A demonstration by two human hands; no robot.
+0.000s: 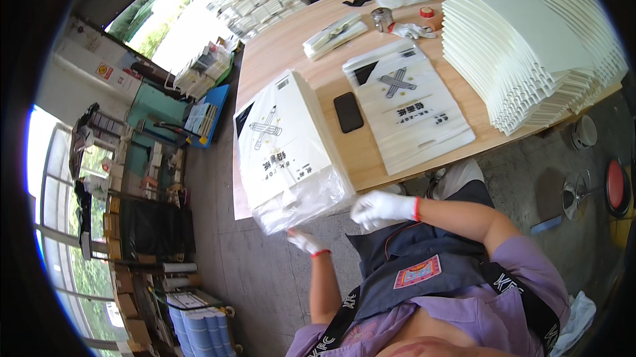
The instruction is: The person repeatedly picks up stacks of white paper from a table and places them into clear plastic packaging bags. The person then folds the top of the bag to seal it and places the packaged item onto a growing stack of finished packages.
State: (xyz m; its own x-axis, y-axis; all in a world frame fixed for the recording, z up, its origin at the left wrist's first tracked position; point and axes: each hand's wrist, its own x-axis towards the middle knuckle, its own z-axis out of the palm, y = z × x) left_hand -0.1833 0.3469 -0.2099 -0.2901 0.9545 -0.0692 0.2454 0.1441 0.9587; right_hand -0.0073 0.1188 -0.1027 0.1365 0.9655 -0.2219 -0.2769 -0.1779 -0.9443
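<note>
Both my hands wear white gloves with red cuffs. My left hand point(307, 242) is just below the loose clear plastic edge of a bagged paper stack point(278, 143); whether its fingers grip the plastic is unclear. Curled and blurred, my right hand point(382, 209) is by the near right corner of that stack, and I cannot tell if it touches it. The stack lies at the table's left corner, printed with crossed pencils and writing. To its right are a black smartphone point(349, 112) and a flat pile of printed plastic bags point(407, 103).
Tall stacks of folded white sheets point(507, 34) stand on the wooden table point(278, 44) at right. Farther back are a smaller packet point(335, 36), a metal cup point(382, 19), a spare glove point(412, 30) and a tape roll point(426, 12). A stool point(616, 188) is on the floor at right.
</note>
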